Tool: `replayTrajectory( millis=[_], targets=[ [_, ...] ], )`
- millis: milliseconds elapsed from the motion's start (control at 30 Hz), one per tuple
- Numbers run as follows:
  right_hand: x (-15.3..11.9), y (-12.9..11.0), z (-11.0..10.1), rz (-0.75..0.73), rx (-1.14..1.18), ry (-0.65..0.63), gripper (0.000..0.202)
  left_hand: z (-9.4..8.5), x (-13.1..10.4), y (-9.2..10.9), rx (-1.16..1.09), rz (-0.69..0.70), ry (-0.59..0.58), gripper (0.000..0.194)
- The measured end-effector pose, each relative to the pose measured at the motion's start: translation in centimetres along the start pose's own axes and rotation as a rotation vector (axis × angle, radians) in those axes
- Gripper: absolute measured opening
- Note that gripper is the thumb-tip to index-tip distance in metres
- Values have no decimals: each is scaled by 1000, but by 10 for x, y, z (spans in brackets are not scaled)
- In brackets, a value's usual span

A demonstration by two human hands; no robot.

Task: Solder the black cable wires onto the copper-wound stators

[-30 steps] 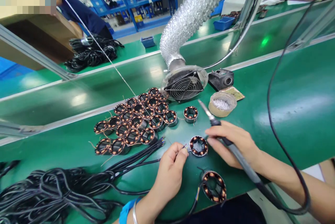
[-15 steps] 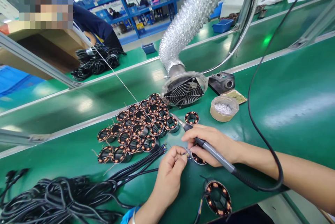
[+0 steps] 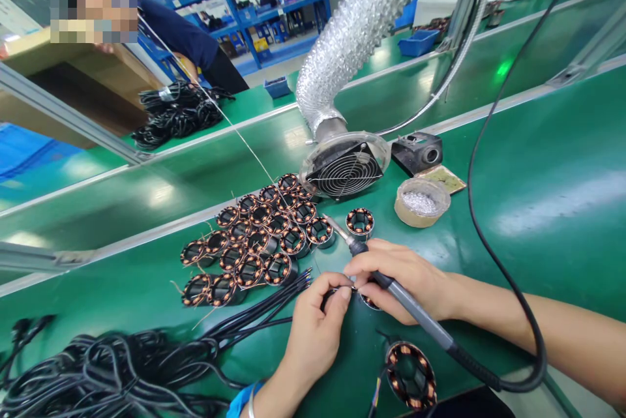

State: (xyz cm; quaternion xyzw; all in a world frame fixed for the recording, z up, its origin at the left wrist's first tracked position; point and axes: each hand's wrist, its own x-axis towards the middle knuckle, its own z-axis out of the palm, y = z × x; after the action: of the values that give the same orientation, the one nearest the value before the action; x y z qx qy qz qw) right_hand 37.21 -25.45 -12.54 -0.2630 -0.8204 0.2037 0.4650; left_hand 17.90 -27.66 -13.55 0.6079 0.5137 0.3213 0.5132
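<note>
My right hand is closed around the grey handle of a soldering iron, whose metal tip points up and left, away from my fingers. My left hand pinches a thin dark wire between thumb and forefinger. The fingertips of both hands nearly meet over a copper-wound motor stator, mostly hidden under my right hand. Nearer to me, another stator with a black cable and coloured leads lies at the bench edge. A single stator stands beyond the iron.
Several stators stand grouped at left, beside a bundle of black cables. A fume duct ends in a fan grille. A tub of silvery shavings and an iron holder stand at right. Across the bench is another person.
My left fingertips have shifted slightly and a dark wire now shows between them. My right hand, with the soldering iron, has moved a little right and down. The person opposite has shifted.
</note>
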Motion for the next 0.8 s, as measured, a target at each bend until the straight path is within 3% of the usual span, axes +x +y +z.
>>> replayTrajectory(
  millis=[200,333,500,800],
  targets=[
    [0,2,3,118,84,13,34,-2,2,4,-83,-63,-47,19],
    [1,5,8,199,96,44,34,-3,5,4,-262,-211,-129,29],
    [0,7,17,177,-16,36,32,-4,5,5,-489,-399,-201,35],
    [4,4,21,75,-120,94,24,-6,7,4,-612,-435,-214,35]
  ],
)
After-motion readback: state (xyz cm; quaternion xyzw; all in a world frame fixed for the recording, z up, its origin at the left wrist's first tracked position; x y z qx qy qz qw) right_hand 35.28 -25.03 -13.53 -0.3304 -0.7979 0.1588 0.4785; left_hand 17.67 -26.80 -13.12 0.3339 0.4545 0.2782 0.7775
